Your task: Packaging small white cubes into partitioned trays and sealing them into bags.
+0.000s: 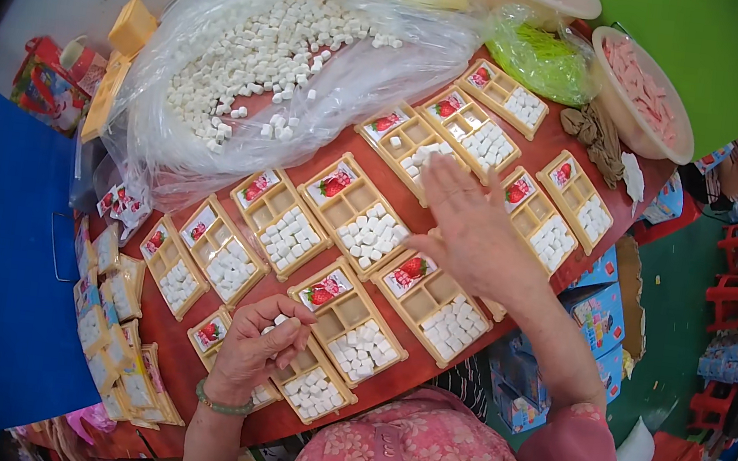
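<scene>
Rows of cream compartment trays (338, 293) lie on a red table, each with a strawberry-printed packet (335, 180) in one corner and small white cubes (371, 234) in its large section. My left hand (255, 350) is curled above the near trays, with a few white cubes showing between thumb and fingers. Further off, my right hand (470, 229) stretches flat, fingers extended over the cubes of a tray in the far row. It hides part of that tray and its neighbours. Whether its fingertips touch the cubes, I cannot tell.
A clear plastic sheet (431, 58) holding a heap of loose white cubes (253, 50) spreads at the far left. Stacked filled trays (121, 338) stand at the left edge. A bowl of pink sticks (644, 94), a green bag (542, 58) and a brown cloth (595, 134) sit far right.
</scene>
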Action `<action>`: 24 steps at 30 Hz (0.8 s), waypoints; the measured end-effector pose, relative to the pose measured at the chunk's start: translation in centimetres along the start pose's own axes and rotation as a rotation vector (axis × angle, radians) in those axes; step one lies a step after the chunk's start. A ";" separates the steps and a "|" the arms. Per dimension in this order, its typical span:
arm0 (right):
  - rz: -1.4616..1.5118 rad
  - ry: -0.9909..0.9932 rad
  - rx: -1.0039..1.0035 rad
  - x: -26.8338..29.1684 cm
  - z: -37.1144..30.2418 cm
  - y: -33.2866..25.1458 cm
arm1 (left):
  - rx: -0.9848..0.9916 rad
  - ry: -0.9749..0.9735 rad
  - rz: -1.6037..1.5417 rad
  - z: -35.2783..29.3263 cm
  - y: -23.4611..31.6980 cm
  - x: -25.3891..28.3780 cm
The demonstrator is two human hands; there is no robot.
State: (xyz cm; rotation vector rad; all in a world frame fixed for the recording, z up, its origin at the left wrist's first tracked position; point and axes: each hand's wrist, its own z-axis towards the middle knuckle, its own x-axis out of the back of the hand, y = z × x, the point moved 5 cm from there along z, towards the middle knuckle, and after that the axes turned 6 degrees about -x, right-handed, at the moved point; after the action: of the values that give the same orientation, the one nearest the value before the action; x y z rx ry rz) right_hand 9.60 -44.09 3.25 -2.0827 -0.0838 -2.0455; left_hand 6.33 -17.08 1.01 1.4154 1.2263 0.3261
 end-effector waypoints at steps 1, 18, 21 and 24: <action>0.001 0.027 -0.059 -0.3 -0.1 1.1 | 0.000 0.002 0.007 0.0 0.0 0.1; -0.014 0.010 -0.094 -0.3 0.3 1.6 | 0.038 -0.024 -0.058 0.2 -0.8 0.5; -0.016 -0.030 -0.090 -1.2 0.6 1.5 | 0.037 -0.030 -0.049 0.1 -0.7 0.5; -0.003 -0.019 -0.103 -1.7 0.2 2.2 | 0.042 -0.031 -0.050 0.2 -0.7 0.5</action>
State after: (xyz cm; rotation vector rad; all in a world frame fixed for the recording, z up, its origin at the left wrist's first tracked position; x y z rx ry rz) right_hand 10.21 -46.02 1.29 -2.1633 0.0161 -2.0732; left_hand 6.36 -16.98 0.15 1.4182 1.2470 0.2447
